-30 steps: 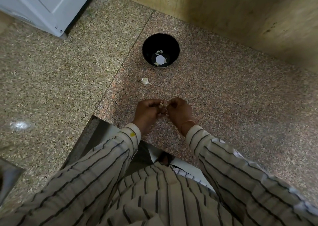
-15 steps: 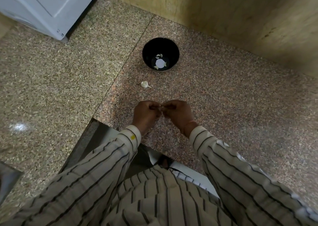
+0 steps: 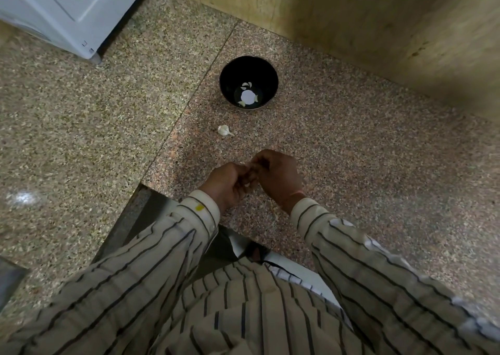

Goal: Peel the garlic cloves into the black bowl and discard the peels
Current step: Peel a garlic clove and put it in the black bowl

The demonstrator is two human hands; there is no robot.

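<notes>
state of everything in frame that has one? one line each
black bowl: upright on the counter, a few peeled cloves at the bottom
garlic piece: unpeeled, lying loose on the counter, apart from the bowl
garlic clove: pinched between both hands, mostly hidden
left hand: fingers curled round the clove
right hand: fingers curled, pinching at the clove

Glossy black bowl (image 3: 248, 68) on polished speckled stone counter (image 3: 351, 152).

Black bowl (image 3: 248, 70) – peeled cloves (image 3: 246, 85) inside
</notes>
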